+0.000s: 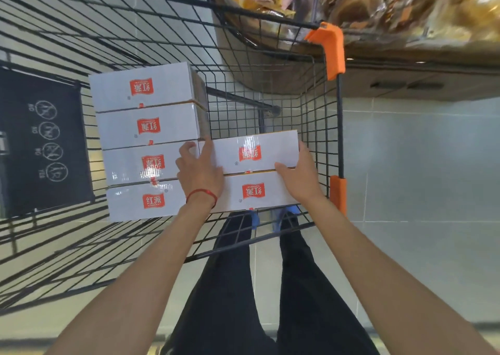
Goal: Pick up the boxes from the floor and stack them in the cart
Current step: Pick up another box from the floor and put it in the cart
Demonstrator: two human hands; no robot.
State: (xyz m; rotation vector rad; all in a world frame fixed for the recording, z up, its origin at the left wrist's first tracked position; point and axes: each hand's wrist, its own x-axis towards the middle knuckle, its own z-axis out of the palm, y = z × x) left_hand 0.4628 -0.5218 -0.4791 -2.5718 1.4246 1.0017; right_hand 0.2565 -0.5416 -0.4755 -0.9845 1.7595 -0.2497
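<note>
Head view: I see both hands on a white box inside the wire cart.

My left hand [198, 174] and right hand [299, 177] clamp the white box [253, 153] from its two ends at frame centre, inside the cart [311, 105]. It sits against a second box [254, 192] just below it in the frame. To the left, a row of four boxes [147, 141] fills the basket side by side. A black sign panel [40, 141] stands at the left edge; bagged bread [392, 5] on a shelf crowds the upper right. Orange corner guards [331, 48] mark the cart rim. My left palm covers the box's left end, and the wire mesh partly screens my legs and blue shoes [281, 216] below.
</note>
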